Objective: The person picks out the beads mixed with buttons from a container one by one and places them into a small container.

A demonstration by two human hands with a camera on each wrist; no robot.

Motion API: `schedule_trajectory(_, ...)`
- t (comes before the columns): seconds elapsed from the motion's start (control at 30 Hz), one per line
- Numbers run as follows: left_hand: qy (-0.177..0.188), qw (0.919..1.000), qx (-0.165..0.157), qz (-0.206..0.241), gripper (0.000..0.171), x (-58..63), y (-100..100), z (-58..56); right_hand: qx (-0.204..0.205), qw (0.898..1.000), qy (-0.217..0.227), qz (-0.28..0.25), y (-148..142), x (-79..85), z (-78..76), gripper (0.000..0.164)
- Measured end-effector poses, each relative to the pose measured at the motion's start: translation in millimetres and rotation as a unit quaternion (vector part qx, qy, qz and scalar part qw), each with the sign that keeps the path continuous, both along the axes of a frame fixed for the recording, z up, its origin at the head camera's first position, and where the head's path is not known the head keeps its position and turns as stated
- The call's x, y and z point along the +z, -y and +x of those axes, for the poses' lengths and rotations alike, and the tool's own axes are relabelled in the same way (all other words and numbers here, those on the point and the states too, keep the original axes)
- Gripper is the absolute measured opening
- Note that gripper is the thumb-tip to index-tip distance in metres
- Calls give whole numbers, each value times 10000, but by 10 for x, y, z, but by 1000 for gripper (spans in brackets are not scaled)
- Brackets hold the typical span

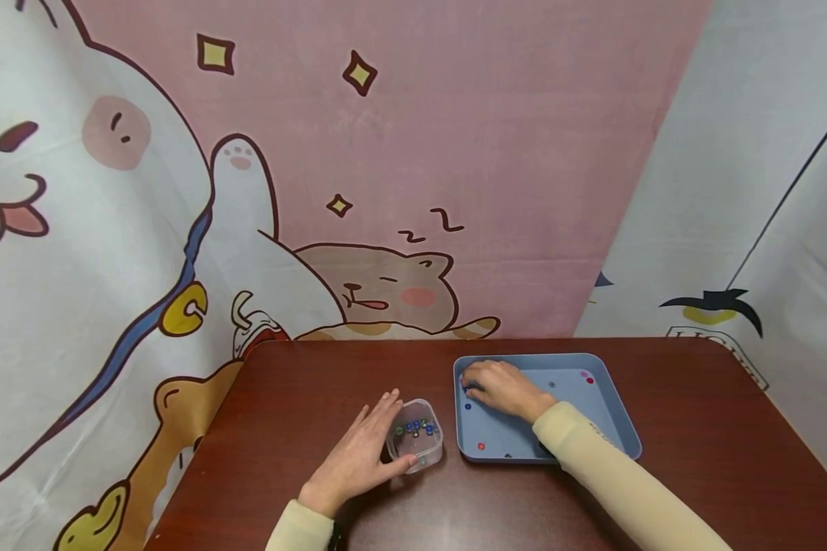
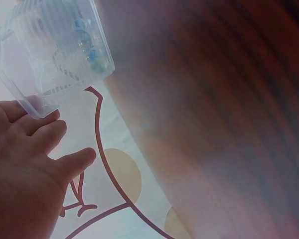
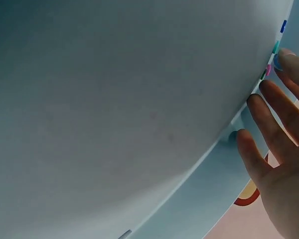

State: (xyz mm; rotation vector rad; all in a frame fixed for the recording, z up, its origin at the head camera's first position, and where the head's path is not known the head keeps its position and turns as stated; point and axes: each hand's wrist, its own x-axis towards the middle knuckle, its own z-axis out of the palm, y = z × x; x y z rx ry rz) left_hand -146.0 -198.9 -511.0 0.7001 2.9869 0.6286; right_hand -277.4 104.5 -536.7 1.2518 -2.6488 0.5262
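Note:
A small clear plastic box [image 1: 413,457] with several blue and green glass marbles [image 1: 416,425] in it stands on the table. My left hand [image 1: 358,459] lies along its left side, fingers straight at the far side and thumb at the near side. In the left wrist view the fingertips touch the box wall [image 2: 50,94]. Over the left end of a blue tray [image 1: 531,451], my right hand [image 1: 506,389] reaches down. The right wrist view shows a blue marble [image 3: 277,62] between its thumb and a finger; the other fingers are spread.
Small pieces lie about the tray: a blue one [image 1: 468,407], a red one [image 1: 481,446], another red one [image 1: 590,380] at the far right and a grey one [image 1: 552,385]. The tray has a raised rim. A printed cloth [image 1: 524,153] hangs behind the brown table [image 1: 696,428].

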Motion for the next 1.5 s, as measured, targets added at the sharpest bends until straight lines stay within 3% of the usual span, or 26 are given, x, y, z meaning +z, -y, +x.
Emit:
schedule_trajectory(0.17, -26, 10000, -35, 2, 95, -4, -1, -2, -40, 9999, 65, -93, -33, 63, 3, 15)
schedule_trajectory(0.4, -32, 10000, -35, -10, 95, 3, -5, -2, -191, 9990, 358, -165, -110, 267, 19, 17)
schedule_trajectory(0.63, 42, 10000, 9, -10, 95, -9, 6, -6, -276, 9986, 361, -271, -161, 438, 82, 17)
schedule_trajectory(1.13, 103, 9999, 35, -16, 96, 24, -7, 9, -230, 9966, 52, -793, -162, 709, 320, 14)
schedule_trajectory(1.5, 83, 9999, 25, 53, 96, 11, 0, 0, -241, 9915, -77, -1275, -82, 857, 582, 18)
